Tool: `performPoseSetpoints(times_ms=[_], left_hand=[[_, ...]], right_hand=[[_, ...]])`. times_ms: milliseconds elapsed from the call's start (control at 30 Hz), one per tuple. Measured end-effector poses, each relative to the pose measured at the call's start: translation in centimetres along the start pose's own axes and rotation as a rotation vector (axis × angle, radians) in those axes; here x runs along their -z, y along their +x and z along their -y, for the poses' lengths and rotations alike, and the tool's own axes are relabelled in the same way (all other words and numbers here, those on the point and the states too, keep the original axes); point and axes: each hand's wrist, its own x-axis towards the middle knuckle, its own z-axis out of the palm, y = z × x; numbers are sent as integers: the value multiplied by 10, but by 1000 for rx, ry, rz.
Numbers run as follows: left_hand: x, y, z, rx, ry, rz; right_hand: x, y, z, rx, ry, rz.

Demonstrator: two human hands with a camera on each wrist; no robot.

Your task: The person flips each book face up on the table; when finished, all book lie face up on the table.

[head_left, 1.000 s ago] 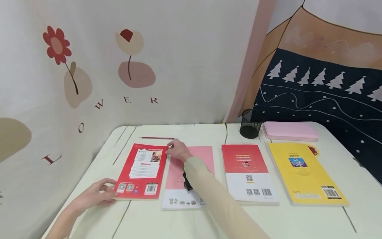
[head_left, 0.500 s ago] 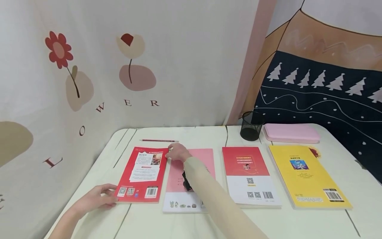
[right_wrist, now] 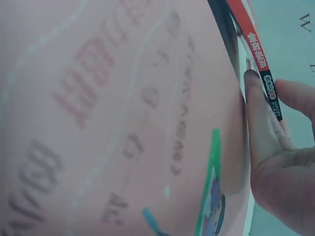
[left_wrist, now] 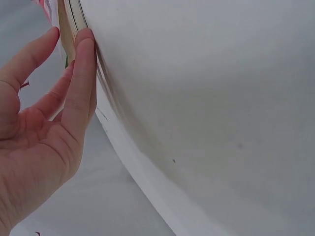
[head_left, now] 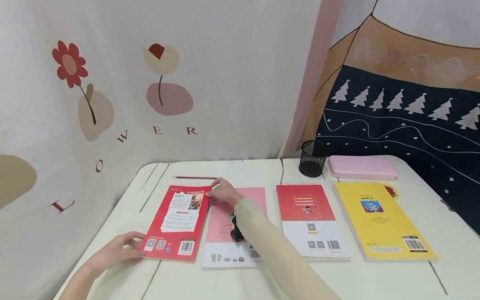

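Observation:
A red book [head_left: 179, 221] with a white text panel and barcode lies tilted at the left of the table, its right side raised above the pink-and-white book [head_left: 232, 254] beside it. My left hand [head_left: 118, 251] holds its lower left corner. In the left wrist view, the fingers of that hand [left_wrist: 54, 113] are at the page edges [left_wrist: 77, 14]. At the upper right edge, my right hand [head_left: 223, 192] pinches the red book. The right wrist view shows its spine [right_wrist: 256, 51] between the thumb and fingers of this hand [right_wrist: 283, 157].
A pencil [head_left: 195, 178] lies behind the red book. To the right are a red-and-white book [head_left: 305, 204] and a yellow book [head_left: 386, 227]. A black mesh pen holder [head_left: 312, 160] and a pink case [head_left: 363, 167] stand along the back, before a printed curtain [head_left: 240, 83].
The red book's right side has risen and its near edge has shifted toward me, with both hands on it. The other books stay in place; the head view shifts slightly.

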Motion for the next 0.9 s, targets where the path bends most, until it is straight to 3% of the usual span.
performPoseSetpoints(times_ms=[133,267,700,900], left_hand=[[1,1,-2,-18,-8,14],[2,2,-3,-21,-13,20],[1,1,-5,69,2,48],[4,-1,-7,21,-134,66]], right_hand=[[3,-4,4,46,49,-8],[8,-8,8,88,99,40],[20,-18,8,123,155,85],[27,-21,10,137,205,87]])
